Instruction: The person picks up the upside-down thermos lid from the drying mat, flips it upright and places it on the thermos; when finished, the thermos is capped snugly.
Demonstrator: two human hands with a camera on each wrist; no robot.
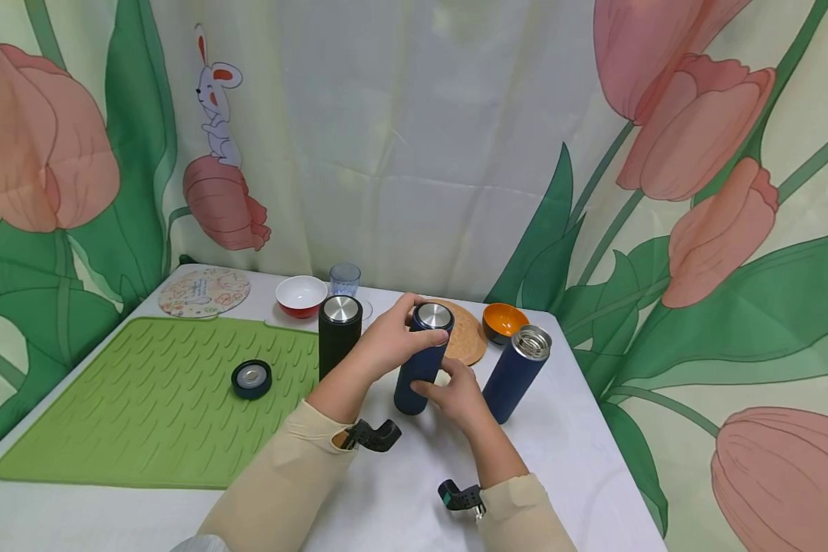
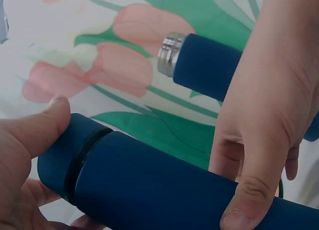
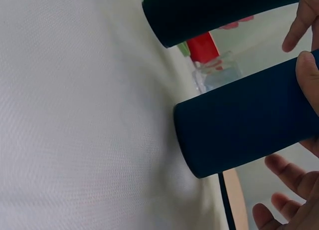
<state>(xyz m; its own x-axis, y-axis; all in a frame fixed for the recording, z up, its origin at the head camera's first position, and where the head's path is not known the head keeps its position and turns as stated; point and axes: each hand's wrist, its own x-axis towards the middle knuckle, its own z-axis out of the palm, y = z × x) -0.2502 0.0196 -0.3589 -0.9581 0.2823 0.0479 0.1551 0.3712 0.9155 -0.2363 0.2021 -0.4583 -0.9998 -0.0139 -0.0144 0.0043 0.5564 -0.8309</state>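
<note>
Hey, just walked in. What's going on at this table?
Someone is handling a blue thermos: the left hand grips its cap, which sits on top, while the right hand holds the body lower down. To the right, a second blue thermos stands uncapped. To the left is a black thermos, and a loose dark lid lies on the green mat.

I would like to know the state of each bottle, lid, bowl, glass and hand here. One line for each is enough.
Held blue bottle: capped, tightness unclear
Other blue bottle: uncapped, standing
Black bottle: capped, standing
Loose lid: off, lying on green mat
White-and-red bowl: open side up
Orange bowl: open side up
Glass: standing
Left hand: gripping held bottle's top
Right hand: gripping its body
</note>
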